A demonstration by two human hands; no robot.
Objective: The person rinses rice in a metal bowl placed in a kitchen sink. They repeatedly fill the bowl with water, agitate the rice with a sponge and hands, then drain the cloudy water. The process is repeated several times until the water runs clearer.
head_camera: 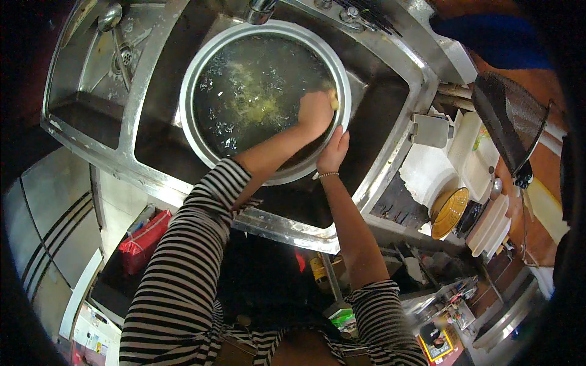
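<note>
A large round metal basin (188, 132) stands in the dark sink compartment, holding cloudy greenish water with bubbles and glints on it. My left hand (316, 112) reaches across the basin to its right inner wall, closed around a small yellow sponge-like piece (334, 99); part of that piece is hidden by the hand. Against the outside of the basin's lower right rim lies my right hand (333, 148), two fingers at the rim and a beaded bracelet on the wrist. Its grip is partly hidden. The faucet (260, 11) is above the basin's far edge.
In the smaller sink compartment at left lies a metal ladle (110, 17) near the drain. To the right are a yellow strainer basket (450, 213), white trays (490, 225) and a black mesh strainer (508, 119). A red package (144, 242) sits below the sink at left.
</note>
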